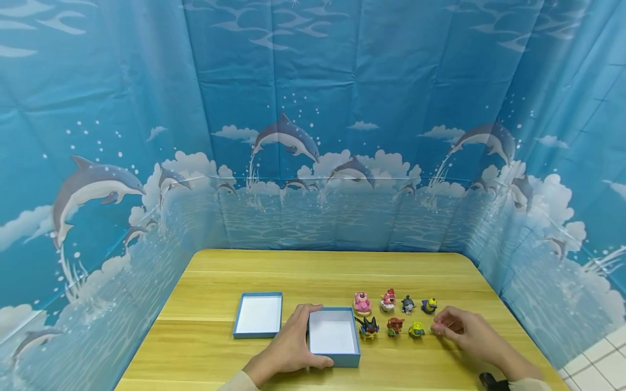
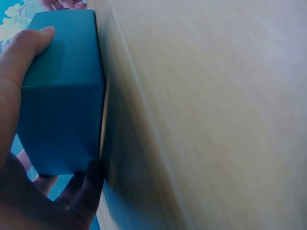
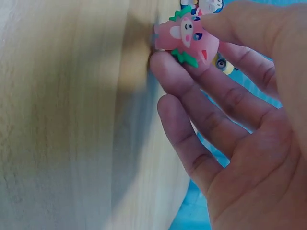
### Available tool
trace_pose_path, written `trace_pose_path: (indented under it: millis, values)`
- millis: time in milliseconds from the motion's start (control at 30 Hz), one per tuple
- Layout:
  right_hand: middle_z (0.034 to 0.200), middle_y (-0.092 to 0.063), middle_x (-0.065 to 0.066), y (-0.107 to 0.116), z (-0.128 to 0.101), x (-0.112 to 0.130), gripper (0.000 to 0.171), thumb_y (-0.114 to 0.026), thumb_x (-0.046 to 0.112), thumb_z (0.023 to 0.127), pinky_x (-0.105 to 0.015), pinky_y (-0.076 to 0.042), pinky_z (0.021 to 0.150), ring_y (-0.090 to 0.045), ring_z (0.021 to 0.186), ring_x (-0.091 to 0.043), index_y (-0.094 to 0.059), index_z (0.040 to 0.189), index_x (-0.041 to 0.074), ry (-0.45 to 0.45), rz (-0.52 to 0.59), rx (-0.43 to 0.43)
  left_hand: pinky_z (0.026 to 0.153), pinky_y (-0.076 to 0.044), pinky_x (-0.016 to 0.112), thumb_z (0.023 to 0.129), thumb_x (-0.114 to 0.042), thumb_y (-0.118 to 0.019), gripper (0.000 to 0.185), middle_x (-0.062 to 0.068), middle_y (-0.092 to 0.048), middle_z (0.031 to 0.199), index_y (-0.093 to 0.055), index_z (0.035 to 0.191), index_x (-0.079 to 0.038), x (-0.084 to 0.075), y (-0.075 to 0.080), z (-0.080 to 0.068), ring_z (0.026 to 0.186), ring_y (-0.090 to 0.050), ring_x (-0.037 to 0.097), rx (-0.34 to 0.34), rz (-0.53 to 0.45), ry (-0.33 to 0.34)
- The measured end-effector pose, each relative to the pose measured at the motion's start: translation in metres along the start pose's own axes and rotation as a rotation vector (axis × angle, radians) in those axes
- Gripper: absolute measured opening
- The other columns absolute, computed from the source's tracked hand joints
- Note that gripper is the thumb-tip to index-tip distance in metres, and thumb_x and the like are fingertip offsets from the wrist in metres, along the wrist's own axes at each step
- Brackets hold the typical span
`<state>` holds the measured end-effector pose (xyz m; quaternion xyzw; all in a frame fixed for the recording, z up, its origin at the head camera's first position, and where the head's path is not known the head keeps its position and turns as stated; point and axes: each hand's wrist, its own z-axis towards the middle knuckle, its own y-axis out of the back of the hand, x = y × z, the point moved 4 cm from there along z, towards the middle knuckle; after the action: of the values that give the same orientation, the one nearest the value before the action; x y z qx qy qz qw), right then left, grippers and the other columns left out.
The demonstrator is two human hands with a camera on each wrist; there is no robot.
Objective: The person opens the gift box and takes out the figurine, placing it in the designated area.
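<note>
The right hand (image 1: 464, 331) pinched a small pink figure (image 3: 188, 42) just above the table (image 1: 303, 271), right of the toy rows. The left hand (image 1: 293, 347) gripped the open blue box (image 1: 334, 336). So light a pinch might have dropped the figure among its neighbours, toppling them.

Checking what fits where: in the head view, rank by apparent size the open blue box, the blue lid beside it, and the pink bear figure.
1. Open blue box
2. Blue lid, slightly smaller-looking but farther away, so unsure
3. Pink bear figure, clearly smallest
</note>
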<state>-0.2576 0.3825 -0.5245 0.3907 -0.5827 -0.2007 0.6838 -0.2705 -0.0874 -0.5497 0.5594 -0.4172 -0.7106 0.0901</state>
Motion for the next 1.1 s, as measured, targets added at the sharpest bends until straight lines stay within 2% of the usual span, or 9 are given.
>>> trace_pose_path:
  millis: [233, 800, 1100]
  values:
    - [0.104, -0.085, 0.007, -0.0004, 0.0008, -0.0037, 0.015, -0.078, 0.024, 0.114, -0.025, -0.065, 0.077, -0.077, 0.089, -0.002, -0.078, 0.119, 0.010, -0.026, -0.006, -0.007, 0.116, -0.060, 0.055, 0.079, -0.075, -0.100, 0.124, 0.004, -0.053, 0.171, -0.039, 0.177, -0.028, 0.0008, -0.0013, 0.0006, 0.142, -0.062, 0.024, -0.004, 0.003, 0.007]
    - [0.109, -0.086, 0.001, 0.0029, -0.0014, 0.0013, 0.018, -0.082, 0.016, 0.110, -0.024, -0.067, 0.080, -0.077, 0.094, 0.001, -0.079, 0.124, 0.006, 0.022, -0.034, -0.008, 0.114, -0.061, 0.056, 0.080, -0.072, -0.101, 0.124, 0.006, -0.053, 0.171, -0.040, 0.177, -0.025, -0.0034, 0.0005, -0.0022, 0.141, -0.062, 0.025, -0.008, 0.001, -0.002]
    - [0.111, -0.087, -0.003, 0.0023, -0.0018, 0.0017, 0.016, -0.082, 0.004, 0.106, -0.024, -0.068, 0.082, -0.079, 0.097, -0.002, -0.079, 0.121, 0.006, 0.060, 0.029, 0.038, 0.114, -0.061, 0.056, 0.080, -0.071, -0.101, 0.125, 0.006, -0.053, 0.171, -0.040, 0.177, -0.023, -0.0050, 0.0011, -0.0026, 0.140, -0.063, 0.025, -0.008, 0.000, -0.004]
